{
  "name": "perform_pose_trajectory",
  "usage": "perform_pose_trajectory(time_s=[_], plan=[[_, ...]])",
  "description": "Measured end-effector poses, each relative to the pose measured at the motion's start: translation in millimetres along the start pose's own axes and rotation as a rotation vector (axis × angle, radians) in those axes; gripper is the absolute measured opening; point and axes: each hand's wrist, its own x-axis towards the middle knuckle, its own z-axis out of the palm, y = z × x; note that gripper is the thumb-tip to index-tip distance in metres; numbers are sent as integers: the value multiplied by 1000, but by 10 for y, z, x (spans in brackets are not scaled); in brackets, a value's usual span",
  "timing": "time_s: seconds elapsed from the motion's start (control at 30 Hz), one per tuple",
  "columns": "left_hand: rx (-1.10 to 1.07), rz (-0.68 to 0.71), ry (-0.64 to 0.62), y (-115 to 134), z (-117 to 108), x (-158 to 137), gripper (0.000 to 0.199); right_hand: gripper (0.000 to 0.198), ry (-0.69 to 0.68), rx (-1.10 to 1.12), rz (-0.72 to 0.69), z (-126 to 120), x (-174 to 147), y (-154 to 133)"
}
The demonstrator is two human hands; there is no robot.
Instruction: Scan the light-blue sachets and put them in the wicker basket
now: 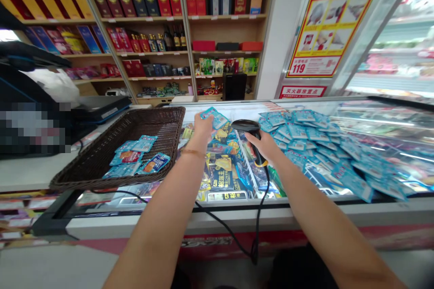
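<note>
A small blue snack packet [217,118] is pinched in my left hand [203,125], raised over the freezer's glass top. My right hand [266,146] grips a black barcode scanner [246,126] by its handle, its head turned toward the packet but apart from it. From the handle a black cable hangs down past the freezer's front edge. On the right, a large heap of similar blue packets [315,133] is spread over the glass. To the left stands a brown wicker basket [176,133] with several packets [127,156] lying in it.
Beneath the glass of the chest freezer [305,210] lie colourful packaged goods. A black counter machine [27,95] stands at the far left. Behind are shelves [230,18] of boxes and bottles, a red and yellow wall sign [335,22], and a lit display case [400,45] at right.
</note>
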Motion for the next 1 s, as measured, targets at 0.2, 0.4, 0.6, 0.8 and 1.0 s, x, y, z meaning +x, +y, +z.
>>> perform_pose_trajectory(time_s=[0.2,0.4,0.6,0.8,1.0], plan=[[-96,-100,10,-402,-42,-157,51,45,-14,-16,4,-17,-14,-3],[-160,-90,-48,-442,-195,-57,31,41,-52,-89,-2,29,-71,-48],[-183,-53,-75,-473,-175,-49,34,39,-104,-105,13,47,-121,-105],[-182,-12,-82,-478,-161,-79,36,38,-144,-171,-3,42,-112,-73],[-186,-13,-60,-486,-155,-72,34,37,-124,-154,-18,22,-108,-60]])
